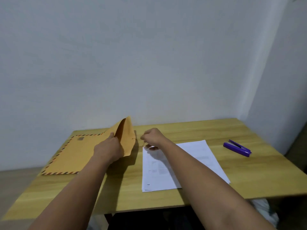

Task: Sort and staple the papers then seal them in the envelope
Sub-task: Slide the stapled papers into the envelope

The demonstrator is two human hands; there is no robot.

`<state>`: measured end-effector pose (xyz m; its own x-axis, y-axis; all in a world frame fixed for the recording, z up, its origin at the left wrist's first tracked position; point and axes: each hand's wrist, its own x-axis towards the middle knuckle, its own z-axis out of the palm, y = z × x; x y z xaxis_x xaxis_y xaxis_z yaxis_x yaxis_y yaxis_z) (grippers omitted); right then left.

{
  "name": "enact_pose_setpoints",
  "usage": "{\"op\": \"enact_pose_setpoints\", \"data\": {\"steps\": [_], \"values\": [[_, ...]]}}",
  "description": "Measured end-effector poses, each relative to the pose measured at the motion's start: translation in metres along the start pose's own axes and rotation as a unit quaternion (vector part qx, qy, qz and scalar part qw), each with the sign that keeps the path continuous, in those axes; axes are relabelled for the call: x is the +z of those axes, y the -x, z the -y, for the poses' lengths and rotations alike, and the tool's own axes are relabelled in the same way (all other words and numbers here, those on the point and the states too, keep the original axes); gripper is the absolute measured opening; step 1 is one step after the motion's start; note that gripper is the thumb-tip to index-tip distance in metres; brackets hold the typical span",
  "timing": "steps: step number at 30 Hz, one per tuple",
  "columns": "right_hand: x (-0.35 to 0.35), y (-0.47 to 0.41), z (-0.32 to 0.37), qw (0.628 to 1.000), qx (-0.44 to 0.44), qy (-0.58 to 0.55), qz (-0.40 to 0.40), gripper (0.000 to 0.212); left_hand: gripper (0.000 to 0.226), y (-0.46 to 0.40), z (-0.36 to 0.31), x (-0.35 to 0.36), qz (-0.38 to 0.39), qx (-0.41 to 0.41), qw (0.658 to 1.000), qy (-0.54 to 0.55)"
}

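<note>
A large tan envelope [74, 153] with a striped border lies at the table's left. Its flap [127, 138] stands raised, and my left hand [108, 148] grips the flap's near edge. Just right of the flap, my right hand [153, 136] has its fingers curled and seems to pinch a thin closure string that runs from the flap. A stack of white printed papers [196, 156] lies flat under my right forearm. The purple stapler [236, 148] rests at the right of the table, apart from both hands.
The wooden table [116, 188] stands against a pale wall [149, 55], which turns a corner at the right. The table's front edge runs close to me, with dark space and some white fabric below it.
</note>
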<state>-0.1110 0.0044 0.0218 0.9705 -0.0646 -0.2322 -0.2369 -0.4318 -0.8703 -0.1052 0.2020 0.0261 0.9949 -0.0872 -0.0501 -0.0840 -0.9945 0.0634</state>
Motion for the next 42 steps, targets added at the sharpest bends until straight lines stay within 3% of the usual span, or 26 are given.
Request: {"op": "enact_pose_setpoints", "data": {"steps": [4, 8, 12, 14, 19, 23, 24, 27, 28, 32, 36, 38, 40, 42], "values": [[-0.068, 0.013, -0.034, 0.989, 0.039, 0.100, -0.101, 0.032, 0.050, -0.002, -0.004, 0.010, 0.013, 0.000, 1.000, 0.010], [-0.128, 0.037, -0.066, 0.936, 0.113, 0.280, -0.179, 0.014, 0.050, 0.001, -0.011, 0.014, -0.009, 0.018, 1.000, 0.021], [-0.148, 0.045, -0.098, 0.877, 0.266, 0.387, -0.102, 0.085, 0.051, 0.001, -0.014, 0.021, -0.024, 0.018, 0.999, 0.016], [-0.147, 0.046, -0.108, 0.855, 0.289, 0.425, -0.061, 0.094, 0.053, 0.000, -0.013, 0.025, -0.022, 0.020, 0.999, 0.016], [-0.144, 0.046, -0.103, 0.871, 0.324, 0.364, -0.066, 0.117, 0.056, -0.003, -0.012, 0.030, -0.026, 0.024, 0.999, 0.013], [-0.145, 0.032, -0.117, 0.879, 0.329, 0.341, -0.057, 0.168, 0.057, -0.008, -0.010, 0.029, -0.033, 0.024, 0.999, 0.015], [-0.144, 0.035, -0.118, 0.880, 0.328, 0.338, -0.063, 0.168, 0.056, -0.008, -0.009, 0.028, -0.033, 0.022, 0.999, 0.015], [-0.144, 0.045, -0.114, 0.887, 0.314, 0.328, -0.087, 0.123, 0.052, -0.010, -0.009, 0.028, -0.032, 0.022, 0.999, 0.010], [-0.143, 0.049, -0.112, 0.886, 0.310, 0.336, -0.078, 0.118, 0.050, -0.011, -0.010, 0.028, -0.031, 0.022, 0.999, 0.009], [-0.144, 0.023, -0.133, 0.876, 0.338, 0.336, -0.076, 0.167, 0.049, -0.011, -0.009, 0.028, -0.027, 0.023, 0.999, 0.009], [-0.143, 0.041, -0.115, 0.911, 0.303, 0.236, -0.150, 0.145, 0.050, -0.011, -0.007, 0.028, -0.029, 0.022, 0.999, 0.017], [-0.143, 0.047, -0.108, 0.915, 0.297, 0.232, -0.143, 0.142, 0.052, -0.010, -0.007, 0.027, -0.030, 0.018, 0.999, 0.016], [-0.146, 0.052, -0.105, 0.921, 0.293, 0.231, -0.116, 0.120, 0.054, -0.009, -0.008, 0.025, -0.029, 0.012, 0.999, 0.017], [-0.155, 0.055, -0.106, 0.938, 0.266, 0.213, -0.065, 0.068, 0.054, -0.008, -0.006, 0.024, -0.028, 0.014, 0.999, 0.031]]}}
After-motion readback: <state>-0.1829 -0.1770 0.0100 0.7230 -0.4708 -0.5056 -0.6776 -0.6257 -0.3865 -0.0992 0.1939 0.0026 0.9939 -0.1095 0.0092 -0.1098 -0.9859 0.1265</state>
